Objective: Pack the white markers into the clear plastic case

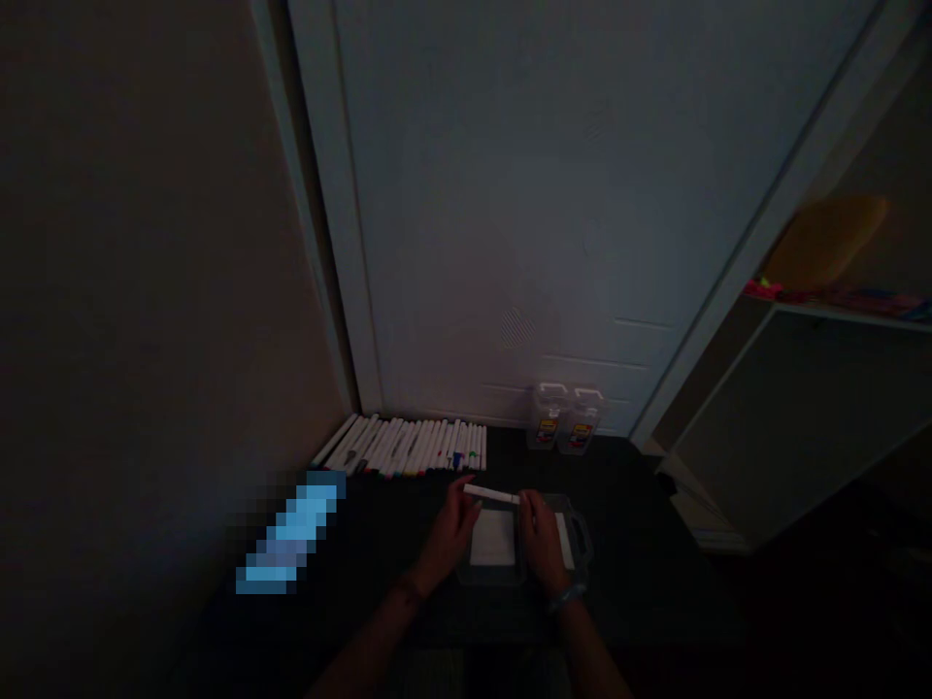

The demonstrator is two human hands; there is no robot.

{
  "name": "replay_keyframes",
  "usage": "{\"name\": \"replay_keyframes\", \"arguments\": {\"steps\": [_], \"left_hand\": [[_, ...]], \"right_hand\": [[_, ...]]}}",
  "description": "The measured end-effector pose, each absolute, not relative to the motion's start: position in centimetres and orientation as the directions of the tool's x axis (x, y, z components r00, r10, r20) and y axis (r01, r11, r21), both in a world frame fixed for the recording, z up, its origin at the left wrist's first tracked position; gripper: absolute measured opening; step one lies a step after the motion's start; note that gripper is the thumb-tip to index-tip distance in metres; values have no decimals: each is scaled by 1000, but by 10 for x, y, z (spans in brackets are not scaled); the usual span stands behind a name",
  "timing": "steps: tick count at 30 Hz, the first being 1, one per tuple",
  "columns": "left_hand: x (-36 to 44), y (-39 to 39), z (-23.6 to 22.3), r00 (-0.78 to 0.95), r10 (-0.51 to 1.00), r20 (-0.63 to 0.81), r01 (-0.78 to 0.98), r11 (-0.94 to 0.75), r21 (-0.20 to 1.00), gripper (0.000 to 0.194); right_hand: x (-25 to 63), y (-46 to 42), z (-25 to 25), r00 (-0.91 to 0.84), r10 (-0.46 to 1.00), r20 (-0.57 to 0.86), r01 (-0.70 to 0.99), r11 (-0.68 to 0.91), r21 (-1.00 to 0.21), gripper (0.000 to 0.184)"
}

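A white marker [489,493] is held nearly level between my two hands. Its left end sits in the fingers of my left hand [452,529]; its right end is pinched by my right hand [540,536]. Below them an open clear plastic case [491,582] with a handle at its right lies on the dark table. White contents [492,539] show in its left half, and more white shows beside my right hand; in the dim light I cannot tell what they are. My right hand covers part of the case.
A row of white markers [418,447] with coloured ends lies at the back left of the dark table [633,544]. Two clear cases [579,427] with labels and white handles stand at the back right against a white door [510,194]. A bright pixelated patch [295,534] is at the left.
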State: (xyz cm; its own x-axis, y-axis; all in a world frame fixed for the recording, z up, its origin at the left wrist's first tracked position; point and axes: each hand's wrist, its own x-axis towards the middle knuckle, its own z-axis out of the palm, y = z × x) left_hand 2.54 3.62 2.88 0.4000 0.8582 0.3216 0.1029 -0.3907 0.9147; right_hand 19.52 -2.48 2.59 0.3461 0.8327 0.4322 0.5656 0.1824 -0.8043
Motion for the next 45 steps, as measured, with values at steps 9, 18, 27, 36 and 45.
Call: {"name": "replay_keyframes", "arguments": {"steps": [9, 18, 27, 36, 45], "left_hand": [[23, 41, 18, 313, 882, 353, 160, -416, 895, 30], [21, 48, 23, 330, 855, 400, 257, -489, 833, 26], [18, 40, 25, 494, 759, 425, 323, -614, 720, 25], [16, 47, 5, 465, 799, 382, 417, -578, 701, 28], [4, 40, 13, 430, 764, 481, 352, -632, 690, 22]], "right_hand": [[197, -23, 24, 392, 831, 395, 515, 157, -843, 30], [196, -29, 32, 433, 836, 338, 437, 134, -889, 32], [200, -21, 47, 475, 814, 335, 328, 189, -926, 30], [142, 4, 65, 127, 912, 389, 298, 339, -892, 37], [156, 10, 76, 125, 939, 322, 260, 282, -924, 38]]}}
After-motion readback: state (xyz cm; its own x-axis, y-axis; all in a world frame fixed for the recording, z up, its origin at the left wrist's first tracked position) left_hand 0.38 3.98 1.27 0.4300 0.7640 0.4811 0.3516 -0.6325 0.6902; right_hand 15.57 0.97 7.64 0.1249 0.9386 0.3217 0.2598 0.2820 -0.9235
